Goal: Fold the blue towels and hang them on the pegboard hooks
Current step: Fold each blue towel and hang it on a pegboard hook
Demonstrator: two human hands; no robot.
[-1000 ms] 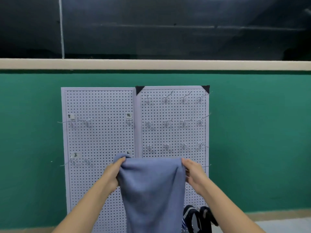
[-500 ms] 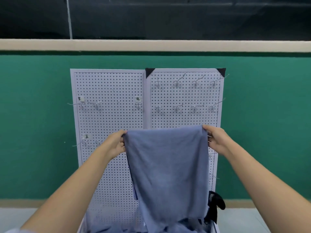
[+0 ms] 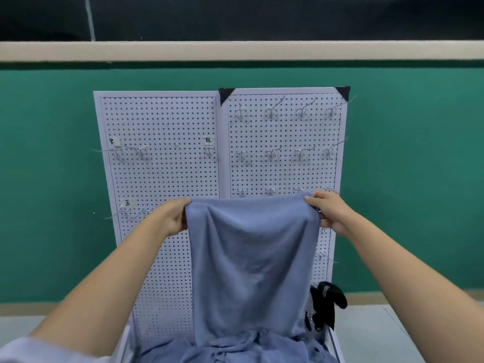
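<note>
Both hands up w/ blue towel (image 3: 251, 258): left hand (image 3: 171, 217) pinches top left corner, right hand (image 3: 326, 212) pinches top right, cloth spread before pegboard (image 3: 162, 169)

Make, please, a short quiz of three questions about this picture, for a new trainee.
1. True or false: the left hand and the right hand each grip a top corner of the blue towel.
2. Where on the pegboard is the black item? A: top left. B: lower right. C: centre.
3. Fill in: the heap of blue towels lies ___ the held towel.
Key: 1 true; 2 B; 3 below.
</note>
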